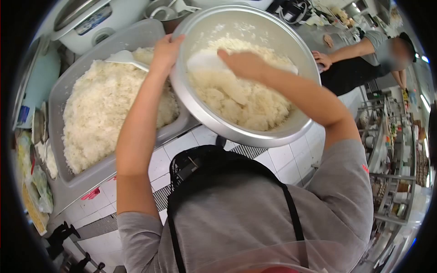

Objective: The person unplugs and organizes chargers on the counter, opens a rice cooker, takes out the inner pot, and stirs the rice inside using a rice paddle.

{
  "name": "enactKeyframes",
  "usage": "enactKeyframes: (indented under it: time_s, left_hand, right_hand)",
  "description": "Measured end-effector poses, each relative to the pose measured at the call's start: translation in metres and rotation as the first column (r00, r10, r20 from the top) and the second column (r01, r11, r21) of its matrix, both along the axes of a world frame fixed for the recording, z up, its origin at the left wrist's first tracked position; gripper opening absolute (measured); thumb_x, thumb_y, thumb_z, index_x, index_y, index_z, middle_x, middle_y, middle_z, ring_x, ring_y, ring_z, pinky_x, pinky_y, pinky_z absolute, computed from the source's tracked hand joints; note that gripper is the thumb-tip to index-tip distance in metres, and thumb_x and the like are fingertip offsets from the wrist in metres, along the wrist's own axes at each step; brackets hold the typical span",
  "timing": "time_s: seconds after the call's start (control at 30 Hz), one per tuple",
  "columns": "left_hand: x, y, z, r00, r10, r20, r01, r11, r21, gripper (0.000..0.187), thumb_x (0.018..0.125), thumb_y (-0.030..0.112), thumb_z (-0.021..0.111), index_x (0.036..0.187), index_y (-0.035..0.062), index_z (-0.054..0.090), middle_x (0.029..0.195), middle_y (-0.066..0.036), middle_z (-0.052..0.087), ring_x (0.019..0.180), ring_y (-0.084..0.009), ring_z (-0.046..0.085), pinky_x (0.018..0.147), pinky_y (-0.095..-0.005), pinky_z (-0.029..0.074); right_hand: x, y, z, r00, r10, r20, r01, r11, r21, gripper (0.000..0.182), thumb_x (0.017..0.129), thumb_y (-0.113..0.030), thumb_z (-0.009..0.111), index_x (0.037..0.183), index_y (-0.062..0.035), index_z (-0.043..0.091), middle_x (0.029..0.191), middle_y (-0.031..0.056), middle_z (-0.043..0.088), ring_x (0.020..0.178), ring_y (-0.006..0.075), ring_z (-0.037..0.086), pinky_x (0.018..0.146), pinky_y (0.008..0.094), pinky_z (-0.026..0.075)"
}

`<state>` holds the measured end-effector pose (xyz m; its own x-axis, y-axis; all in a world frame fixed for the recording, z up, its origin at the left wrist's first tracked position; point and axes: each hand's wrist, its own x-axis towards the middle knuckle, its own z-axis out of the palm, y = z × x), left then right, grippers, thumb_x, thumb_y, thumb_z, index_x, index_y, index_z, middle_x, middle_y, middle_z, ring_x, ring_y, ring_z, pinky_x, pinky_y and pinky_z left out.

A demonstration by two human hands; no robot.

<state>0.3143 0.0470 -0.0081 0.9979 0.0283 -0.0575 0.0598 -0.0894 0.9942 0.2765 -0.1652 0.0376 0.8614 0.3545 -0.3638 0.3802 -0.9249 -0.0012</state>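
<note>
A large metal pot (205, 111) is tilted toward me, with white rice (255, 109) inside. My left hand (167, 52) grips the pot's left rim. Inside the pot my right hand (243, 63) is closed at a pale, blurred scoop or paddle (207, 61) over the rice. Left of the pot, a grey plastic tub (136, 37) holds a big heap of rice (100, 104). A white paddle (122, 57) lies on that heap, its handle passing behind my left forearm.
A co-worker (359, 57) at the right has a hand on the pot's right side. Rice cookers (91, 20) stand behind the tub. Plastic bags (40, 189) lie at the far left. Metal shelving (387, 195) with dishes is on the right.
</note>
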Motion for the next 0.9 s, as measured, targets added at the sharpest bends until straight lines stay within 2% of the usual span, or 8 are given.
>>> enactKeyframes:
  time_s: [0.27, 0.33, 0.47, 0.5, 0.53, 0.57, 0.63, 0.9]
  left_hand:
    - [0.007, -0.003, -0.006, 0.997, 0.03, 0.067, -0.035, 0.997, 0.075, 0.052, 0.079, 0.028, 0.059, 0.114, -0.0087, 0.049, 0.101, -0.019, 0.06, 0.09, -0.025, 0.059, 0.076, -0.0311, 0.045]
    - [0.012, -0.004, -0.014, 0.991, 0.108, 0.084, -0.116, 0.989, 0.091, 0.049, 0.079, 0.029, 0.059, 0.111, -0.008, 0.051, 0.1, -0.019, 0.06, 0.089, -0.0254, 0.059, 0.076, -0.0313, 0.045]
    - [0.002, -0.001, 0.004, 1.0, 0.006, 0.013, -0.007, 0.999, 0.049, 0.052, 0.079, 0.029, 0.059, 0.114, -0.0087, 0.049, 0.105, -0.021, 0.058, 0.094, -0.026, 0.058, 0.079, -0.0317, 0.044]
    - [0.002, 0.001, 0.003, 0.999, -0.037, 0.007, 0.037, 0.999, 0.033, 0.054, 0.079, 0.029, 0.059, 0.116, -0.0091, 0.047, 0.108, -0.022, 0.056, 0.097, -0.0264, 0.057, 0.081, -0.0316, 0.044]
    - [0.004, 0.003, 0.002, 0.997, -0.071, -0.002, 0.071, 0.997, 0.007, 0.056, 0.08, 0.029, 0.058, 0.118, -0.0096, 0.046, 0.112, -0.023, 0.055, 0.1, -0.0268, 0.056, 0.083, -0.0316, 0.043]
    - [0.006, 0.003, -0.003, 0.998, -0.06, -0.007, 0.06, 0.998, -0.007, 0.056, 0.08, 0.029, 0.058, 0.118, -0.0096, 0.046, 0.112, -0.023, 0.055, 0.1, -0.0268, 0.056, 0.083, -0.0316, 0.043]
    - [0.013, 0.0, -0.011, 1.0, 0.007, 0.018, -0.007, 0.999, 0.037, 0.059, 0.079, 0.029, 0.059, 0.12, -0.0107, 0.042, 0.116, -0.024, 0.051, 0.103, -0.0278, 0.054, 0.085, -0.0315, 0.042]
    - [0.026, 0.003, -0.026, 0.998, 0.012, 0.054, -0.017, 0.996, 0.084, 0.06, 0.08, 0.031, 0.058, 0.12, -0.0111, 0.043, 0.116, -0.024, 0.051, 0.103, -0.0286, 0.054, 0.085, -0.032, 0.042]
  right_hand:
    - [-0.046, -0.049, 0.038, 0.979, 0.077, -0.188, -0.135, 0.938, -0.32, 0.029, 0.086, -0.01, 0.037, 0.114, -0.0027, 0.037, 0.082, 0.0183, 0.06, 0.074, 0.0329, 0.06, 0.06, 0.0409, 0.049]
    - [-0.014, -0.049, 0.039, 0.982, 0.043, 0.182, -0.007, 0.981, -0.194, 0.043, 0.08, 0.0, 0.039, 0.121, -0.0057, 0.031, 0.088, 0.0214, 0.059, 0.077, 0.0344, 0.06, 0.065, 0.0428, 0.048]
    - [0.028, -0.049, -0.037, 0.969, -0.09, 0.232, 0.098, 0.995, -0.025, 0.029, 0.091, -0.017, 0.031, 0.114, -0.0018, 0.036, 0.082, 0.0201, 0.06, 0.077, 0.0349, 0.061, 0.061, 0.0429, 0.05]
    - [0.025, -0.044, -0.079, 0.894, -0.394, 0.213, 0.35, 0.911, 0.217, 0.03, 0.091, -0.018, 0.028, 0.116, -0.0018, 0.034, 0.084, 0.0206, 0.059, 0.079, 0.0344, 0.06, 0.064, 0.043, 0.049]
    - [-0.004, -0.032, -0.057, 0.975, 0.018, 0.223, -0.026, 0.999, 0.032, 0.032, 0.091, -0.02, 0.028, 0.118, -0.0018, 0.033, 0.087, 0.0216, 0.059, 0.081, 0.0363, 0.059, 0.066, 0.043, 0.049]
    - [-0.024, -0.023, -0.032, 0.976, 0.032, 0.217, -0.037, 0.999, 0.018, 0.032, 0.091, -0.02, 0.028, 0.118, -0.0018, 0.033, 0.087, 0.0216, 0.059, 0.081, 0.0363, 0.059, 0.066, 0.043, 0.049]
    - [-0.052, -0.016, 0.009, 0.997, -0.049, -0.066, 0.043, 0.994, -0.098, 0.035, 0.086, -0.015, 0.035, 0.118, -0.002, 0.032, 0.087, 0.0225, 0.059, 0.081, 0.0377, 0.059, 0.066, 0.0436, 0.048]
    - [-0.148, -0.115, 0.056, 0.694, -0.682, 0.231, 0.567, 0.715, 0.409, 0.056, 0.066, -0.015, 0.066, 0.109, 0.0047, 0.035, 0.084, 0.0264, 0.059, 0.077, 0.0416, 0.059, 0.064, 0.0424, 0.049]
